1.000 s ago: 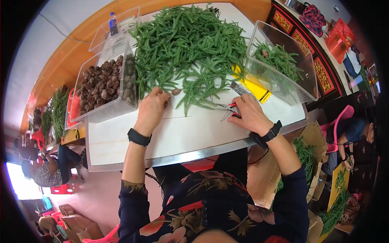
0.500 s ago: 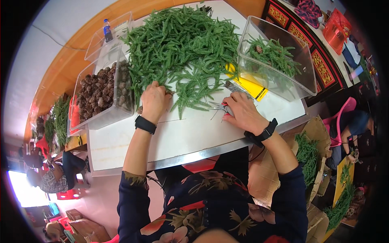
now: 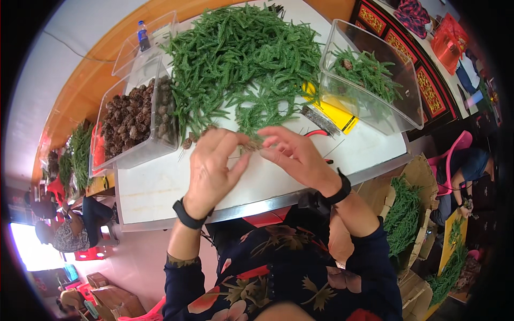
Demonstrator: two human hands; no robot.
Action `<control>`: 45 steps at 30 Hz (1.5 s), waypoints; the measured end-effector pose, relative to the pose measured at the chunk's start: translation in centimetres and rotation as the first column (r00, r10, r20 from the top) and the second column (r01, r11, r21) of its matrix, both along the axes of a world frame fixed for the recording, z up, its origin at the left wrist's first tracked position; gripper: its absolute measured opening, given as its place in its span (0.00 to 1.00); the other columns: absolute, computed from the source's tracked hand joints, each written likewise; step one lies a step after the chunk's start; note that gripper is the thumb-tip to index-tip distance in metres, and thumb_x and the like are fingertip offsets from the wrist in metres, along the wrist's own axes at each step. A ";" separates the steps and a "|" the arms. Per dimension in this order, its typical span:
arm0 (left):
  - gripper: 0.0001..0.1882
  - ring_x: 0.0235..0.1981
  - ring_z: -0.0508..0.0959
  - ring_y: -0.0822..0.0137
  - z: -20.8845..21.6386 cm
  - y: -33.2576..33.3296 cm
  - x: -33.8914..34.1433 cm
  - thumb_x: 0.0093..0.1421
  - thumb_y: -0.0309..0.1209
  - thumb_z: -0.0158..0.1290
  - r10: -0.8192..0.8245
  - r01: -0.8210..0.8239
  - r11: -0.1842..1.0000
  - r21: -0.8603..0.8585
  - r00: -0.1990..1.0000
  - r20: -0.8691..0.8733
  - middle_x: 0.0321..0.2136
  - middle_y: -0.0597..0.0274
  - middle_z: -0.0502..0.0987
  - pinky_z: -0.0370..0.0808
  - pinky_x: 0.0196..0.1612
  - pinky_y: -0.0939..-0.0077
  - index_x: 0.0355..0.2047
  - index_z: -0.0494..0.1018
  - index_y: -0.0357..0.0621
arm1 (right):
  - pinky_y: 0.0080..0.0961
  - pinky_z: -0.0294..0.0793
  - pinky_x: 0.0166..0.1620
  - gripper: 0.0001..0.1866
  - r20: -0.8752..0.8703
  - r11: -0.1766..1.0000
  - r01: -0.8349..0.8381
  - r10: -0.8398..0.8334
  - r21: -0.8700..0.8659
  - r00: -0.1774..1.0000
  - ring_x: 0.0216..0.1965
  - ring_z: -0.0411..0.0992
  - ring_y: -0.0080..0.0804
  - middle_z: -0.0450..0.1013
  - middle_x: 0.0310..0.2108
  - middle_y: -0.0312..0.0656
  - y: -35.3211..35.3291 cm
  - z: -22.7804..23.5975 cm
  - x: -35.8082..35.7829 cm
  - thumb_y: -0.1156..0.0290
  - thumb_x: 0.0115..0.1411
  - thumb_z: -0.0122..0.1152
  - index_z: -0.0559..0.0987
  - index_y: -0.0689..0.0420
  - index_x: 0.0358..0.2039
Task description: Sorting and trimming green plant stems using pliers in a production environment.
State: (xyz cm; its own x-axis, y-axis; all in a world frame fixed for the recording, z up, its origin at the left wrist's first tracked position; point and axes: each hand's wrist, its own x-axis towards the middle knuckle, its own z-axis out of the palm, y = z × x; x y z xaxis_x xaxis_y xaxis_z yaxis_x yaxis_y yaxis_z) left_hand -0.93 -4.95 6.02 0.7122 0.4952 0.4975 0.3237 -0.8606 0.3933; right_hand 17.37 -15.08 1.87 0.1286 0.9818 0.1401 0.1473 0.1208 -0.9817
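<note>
Left hand: bare, fingers curled and thumb drawn toward them; the left hand (image 3: 212, 165) appears to pinch a small, blurred brownish-green piece (image 3: 252, 144) at its fingertips.
Right hand: bare, fingers bent around the far side of that piece; the right hand (image 3: 299, 159) is at or against it, but whether it grips or only steadies cannot be told.
Brownish-green piece: between the two sets of fingertips, just on the near side of the loose green sprigs, over the white-topped bench (image 3: 150, 199).
Brown pine cone: the loose cone (image 3: 187, 144) lies on the bench just beside the left hand.
Red-handled metal tool: the tool (image 3: 317, 132) lies on the bench, partly hidden by the right hand.
Wires: a bundle of thin dark wires (image 3: 321, 119) lies near that tool, beside a bright yellow flat sheet (image 3: 342, 120).
Green sprigs: a broad heap of feathery green artificial-looking sprigs (image 3: 246, 53) covers the far part of the bench.
Clear plastic boxes: a cone-filled box (image 3: 140, 151) is at the left; a sprig-holding box (image 3: 375, 115) is at the right.
Slip risk: the piece could twist or drop, since only fingertips seem to hold it.
Snag risk: sprigs so close to the fingers could catch on it and drag along.
Knock risk: the right wrist, passing close to the red-handled tool, could push it toward the near edge.
Roll risk: a brush from the left hand could send the rounded loose cone rolling.
</note>
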 end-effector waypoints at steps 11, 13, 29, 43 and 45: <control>0.16 0.35 0.75 0.77 -3.9 -3.5 -1.5 0.58 0.25 0.60 0.279 0.176 0.604 -0.777 0.867 0.413 0.37 0.64 0.79 0.71 0.37 0.82 0.47 0.76 0.36 | 0.14 0.66 0.29 0.12 -0.578 0.993 -0.074 0.009 -0.089 0.816 0.25 0.68 0.16 0.77 0.31 0.36 0.2 -2.4 -4.0 0.68 0.67 0.56 0.76 0.60 0.46; 0.16 0.35 0.75 0.78 -4.3 -4.1 -1.0 0.60 0.25 0.58 0.386 0.229 0.504 -0.833 0.803 0.454 0.37 0.63 0.79 0.71 0.38 0.83 0.48 0.75 0.35 | 0.14 0.66 0.29 0.11 -0.591 0.993 -0.063 -0.009 -0.101 0.806 0.24 0.67 0.17 0.77 0.31 0.36 0.0 -2.7 -4.8 0.68 0.66 0.56 0.76 0.60 0.46; 0.11 0.34 0.77 0.77 -5.5 -5.3 -1.3 0.62 0.23 0.56 0.417 0.303 0.390 -0.870 0.784 0.460 0.35 0.62 0.79 0.71 0.37 0.84 0.45 0.74 0.35 | 0.12 0.63 0.27 0.06 -0.443 0.993 0.069 -0.103 -0.092 0.891 0.24 0.65 0.14 0.73 0.27 0.30 0.2 -1.9 -4.9 0.71 0.64 0.59 0.77 0.59 0.40; 0.10 0.31 0.80 0.72 -7.5 -6.8 0.0 0.64 0.25 0.54 0.383 0.361 0.211 -0.908 0.825 0.417 0.32 0.60 0.79 0.76 0.35 0.81 0.43 0.72 0.35 | 0.12 0.59 0.25 0.05 -0.465 0.987 0.135 -0.161 -0.090 0.871 0.22 0.60 0.12 0.69 0.23 0.27 -1.3 -2.8 -4.5 0.72 0.65 0.58 0.76 0.59 0.34; 0.10 0.31 0.80 0.71 -7.6 -6.9 0.2 0.64 0.26 0.54 0.394 0.373 0.215 -0.902 0.812 0.430 0.32 0.60 0.79 0.77 0.36 0.81 0.44 0.72 0.35 | 0.12 0.59 0.25 0.05 -0.528 0.988 0.091 -0.142 -0.121 0.837 0.22 0.60 0.12 0.69 0.22 0.27 -1.3 -2.9 -4.3 0.71 0.65 0.57 0.76 0.59 0.34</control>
